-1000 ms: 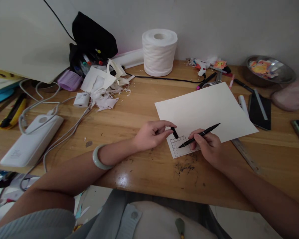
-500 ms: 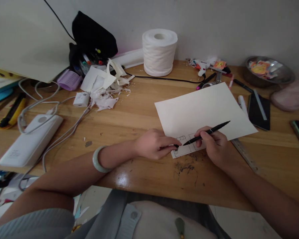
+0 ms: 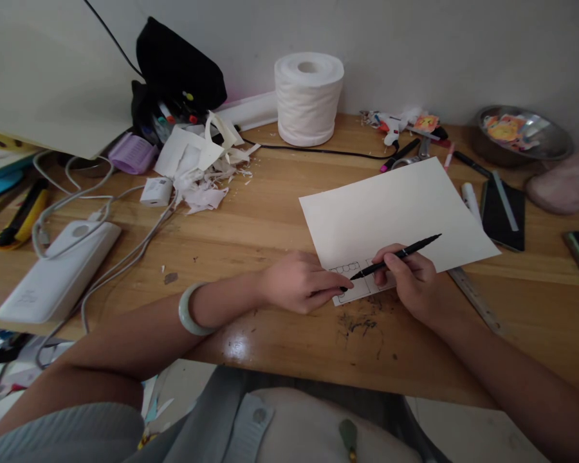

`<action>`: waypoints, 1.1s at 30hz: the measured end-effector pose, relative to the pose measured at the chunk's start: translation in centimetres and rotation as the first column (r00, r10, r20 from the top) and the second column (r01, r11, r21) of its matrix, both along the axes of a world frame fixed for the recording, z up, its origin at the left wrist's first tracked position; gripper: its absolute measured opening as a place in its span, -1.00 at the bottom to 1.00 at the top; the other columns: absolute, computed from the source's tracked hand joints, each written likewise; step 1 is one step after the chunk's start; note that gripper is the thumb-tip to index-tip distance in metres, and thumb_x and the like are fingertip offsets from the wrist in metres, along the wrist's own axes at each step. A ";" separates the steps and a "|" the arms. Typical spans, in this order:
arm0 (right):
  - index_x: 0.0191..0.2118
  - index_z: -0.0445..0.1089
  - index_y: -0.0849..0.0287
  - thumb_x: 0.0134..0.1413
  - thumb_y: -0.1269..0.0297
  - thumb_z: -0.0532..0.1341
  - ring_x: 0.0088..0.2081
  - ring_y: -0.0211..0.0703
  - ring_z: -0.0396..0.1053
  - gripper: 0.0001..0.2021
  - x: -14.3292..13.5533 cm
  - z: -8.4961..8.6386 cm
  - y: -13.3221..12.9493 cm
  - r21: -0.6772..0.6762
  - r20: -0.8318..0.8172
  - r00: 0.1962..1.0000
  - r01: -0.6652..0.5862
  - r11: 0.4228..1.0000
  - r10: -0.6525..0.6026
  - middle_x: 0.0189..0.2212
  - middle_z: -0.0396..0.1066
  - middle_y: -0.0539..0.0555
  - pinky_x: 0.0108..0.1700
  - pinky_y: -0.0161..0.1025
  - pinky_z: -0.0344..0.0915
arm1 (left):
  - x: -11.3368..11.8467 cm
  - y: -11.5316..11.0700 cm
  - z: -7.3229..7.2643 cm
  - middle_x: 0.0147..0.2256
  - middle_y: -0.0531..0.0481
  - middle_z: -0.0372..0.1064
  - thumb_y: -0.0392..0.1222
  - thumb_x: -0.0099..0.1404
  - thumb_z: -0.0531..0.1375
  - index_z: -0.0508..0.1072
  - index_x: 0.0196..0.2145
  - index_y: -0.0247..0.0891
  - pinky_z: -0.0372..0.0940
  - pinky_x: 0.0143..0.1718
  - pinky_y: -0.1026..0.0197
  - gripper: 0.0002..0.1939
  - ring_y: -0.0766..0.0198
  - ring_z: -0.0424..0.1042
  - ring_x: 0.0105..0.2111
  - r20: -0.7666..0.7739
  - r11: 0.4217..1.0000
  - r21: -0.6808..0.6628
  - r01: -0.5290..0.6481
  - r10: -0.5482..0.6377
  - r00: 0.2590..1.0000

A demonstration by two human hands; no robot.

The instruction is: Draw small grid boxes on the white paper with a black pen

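Stretching across the view, a wooden table is seen. On it is laid a white sheet, with boxes and small loops drawn near the front edge. Behind the sheet, to the left, a fat paper roll is stood by the wall. Over the sheet, the right grip is closed around a black pen, held slanting with its tip pointed at the left grip. By the left grip, a tiny black cap, mostly hidden, is pinched.
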State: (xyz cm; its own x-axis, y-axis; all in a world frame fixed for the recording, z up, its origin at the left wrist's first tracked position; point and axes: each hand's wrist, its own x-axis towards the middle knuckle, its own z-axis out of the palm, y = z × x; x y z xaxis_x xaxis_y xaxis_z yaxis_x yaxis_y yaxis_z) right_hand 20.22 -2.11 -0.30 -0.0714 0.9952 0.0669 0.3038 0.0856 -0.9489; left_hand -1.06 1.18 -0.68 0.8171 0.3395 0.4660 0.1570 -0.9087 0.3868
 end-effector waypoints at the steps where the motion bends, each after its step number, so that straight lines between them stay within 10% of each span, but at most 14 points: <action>1: -0.45 0.31 0.16 0.07 0.21 0.04 -0.62 -0.33 0.24 -0.80 0.0 0.0 0.0 0.000 0.002 1.000 0.002 1.000 -0.002 -0.70 0.25 -0.08 -0.55 -0.35 0.20 | 0.0 0.0 0.0 -0.49 -0.02 0.43 -0.24 0.25 0.01 0.42 -0.23 -0.31 0.21 -0.50 0.32 -0.77 0.34 0.37 -0.51 0.000 1.000 0.008 0.003 -0.003 1.000; 33: -0.44 0.31 0.16 0.08 0.16 0.03 -0.62 -0.32 0.24 -0.77 0.1 0.1 0.0 -0.010 0.046 0.998 -0.031 0.999 0.031 -0.70 0.24 -0.06 -0.57 -0.35 0.18 | 0.1 0.0 -0.1 -0.47 -0.04 0.44 -0.23 0.26 0.01 0.40 -0.22 -0.32 0.25 -0.46 0.32 -0.77 0.36 0.39 -0.49 -0.010 1.000 0.029 0.012 -0.012 1.000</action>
State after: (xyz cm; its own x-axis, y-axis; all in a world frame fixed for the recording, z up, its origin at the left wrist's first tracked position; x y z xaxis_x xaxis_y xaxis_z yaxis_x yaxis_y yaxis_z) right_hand 20.35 -2.10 -0.17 -0.1052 0.9930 0.0539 0.3444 0.0872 -0.9348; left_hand -0.93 1.14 -0.82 0.8257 0.3160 0.4673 0.1494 -0.9213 0.3590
